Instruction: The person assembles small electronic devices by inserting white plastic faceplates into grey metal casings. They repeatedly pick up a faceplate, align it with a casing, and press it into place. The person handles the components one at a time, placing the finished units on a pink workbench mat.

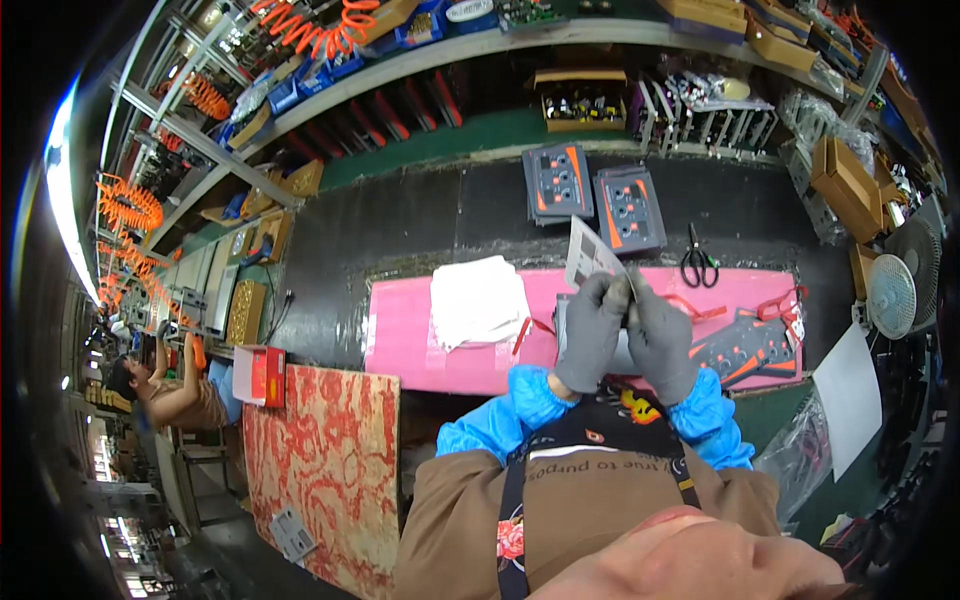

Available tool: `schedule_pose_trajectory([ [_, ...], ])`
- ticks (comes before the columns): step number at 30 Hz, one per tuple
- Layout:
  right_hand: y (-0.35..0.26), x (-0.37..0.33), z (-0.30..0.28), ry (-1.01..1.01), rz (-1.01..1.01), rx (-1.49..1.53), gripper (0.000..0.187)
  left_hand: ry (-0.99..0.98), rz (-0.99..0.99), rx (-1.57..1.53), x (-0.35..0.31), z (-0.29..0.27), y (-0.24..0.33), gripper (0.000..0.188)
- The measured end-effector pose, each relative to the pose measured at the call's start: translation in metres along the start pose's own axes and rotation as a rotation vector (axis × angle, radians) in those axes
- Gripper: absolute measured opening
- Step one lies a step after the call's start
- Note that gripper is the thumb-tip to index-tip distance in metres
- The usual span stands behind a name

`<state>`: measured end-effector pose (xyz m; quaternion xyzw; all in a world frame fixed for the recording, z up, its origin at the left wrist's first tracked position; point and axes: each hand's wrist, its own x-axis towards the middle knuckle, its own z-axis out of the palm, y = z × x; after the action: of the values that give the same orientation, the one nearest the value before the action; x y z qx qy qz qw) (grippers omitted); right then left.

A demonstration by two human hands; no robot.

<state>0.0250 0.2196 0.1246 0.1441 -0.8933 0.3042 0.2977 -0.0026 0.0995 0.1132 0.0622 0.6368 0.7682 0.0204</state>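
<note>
In front of me, my left hand (588, 335) and my right hand (661, 342), both in grey gloves, come together over a pink mat (402, 350). Both are closed on a thin pale sheet (588, 256) with dark printed patches, held tilted up. Their fingers hide its lower part. Just beyond it lie two stacks of dark grey and orange printed panels, a left stack (558, 182) and a right stack (629, 208). Left of my hands is a pile of white sheets (478, 303). Several loose grey and orange panels (746, 350) lie to the right.
Black-handled scissors (699, 264) lie open beyond the mat. Red strips (692, 307) rest on it. A carton of small parts (581, 108) stands at the back. A red box (260, 376) sits by a red-patterned board (325, 450) at left. Another person (185, 400) works farther left.
</note>
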Motion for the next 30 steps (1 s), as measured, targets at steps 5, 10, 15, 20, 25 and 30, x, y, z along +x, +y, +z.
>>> schedule_pose_trajectory([
  [5, 0.003, 0.009, 0.007, 0.043, -0.041, -0.068, 0.057, 0.000, 0.032, -0.148, 0.000, -0.003, 0.018, 0.043],
  [10, 0.003, 0.008, 0.009, 0.036, -0.022, -0.076, 0.063, -0.056, -0.048, -0.184, 0.003, -0.004, 0.013, 0.042],
  [15, 0.004, 0.006, 0.011, 0.043, 0.007, -0.074, 0.062, -0.088, -0.041, -0.202, 0.002, -0.005, 0.009, 0.039],
  [20, 0.010, 0.006, 0.012, 0.059, -0.011, -0.102, 0.063, -0.086, -0.045, -0.187, 0.001, -0.003, 0.017, 0.035],
  [25, 0.011, 0.004, 0.012, 0.034, 0.019, -0.106, 0.062, -0.144, -0.049, -0.210, 0.007, -0.003, 0.013, 0.034],
  [30, 0.007, 0.003, 0.008, 0.010, 0.059, -0.046, 0.061, -0.214, -0.089, -0.314, 0.011, -0.009, 0.003, 0.035],
])
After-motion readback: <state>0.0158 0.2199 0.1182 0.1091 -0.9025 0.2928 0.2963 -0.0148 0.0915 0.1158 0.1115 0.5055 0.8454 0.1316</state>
